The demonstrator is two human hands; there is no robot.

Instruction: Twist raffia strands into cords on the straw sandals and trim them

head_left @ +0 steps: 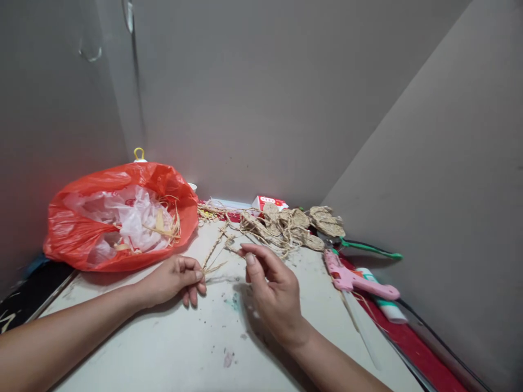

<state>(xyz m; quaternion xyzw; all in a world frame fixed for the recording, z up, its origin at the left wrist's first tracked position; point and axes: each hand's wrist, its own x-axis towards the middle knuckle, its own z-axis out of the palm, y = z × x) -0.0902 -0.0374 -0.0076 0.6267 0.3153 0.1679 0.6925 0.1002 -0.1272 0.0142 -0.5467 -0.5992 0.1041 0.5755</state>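
Observation:
My left hand (174,280) rests on the stained white table (175,348) and pinches the near end of a thin straw strand (214,253). My right hand (272,288) hovers just to the right, its thumb and fingers pinched on other straw fibres near the strand's far part. The strand runs back toward a pile of woven straw pieces (292,226) at the rear of the table.
An orange plastic bag (120,215) with white plastic and straw scraps lies at the left. A pink glue gun (353,277), a white glue stick (362,326), a white and green tube (386,307) and a green-handled tool (370,249) lie at the right. Grey walls close in behind and right.

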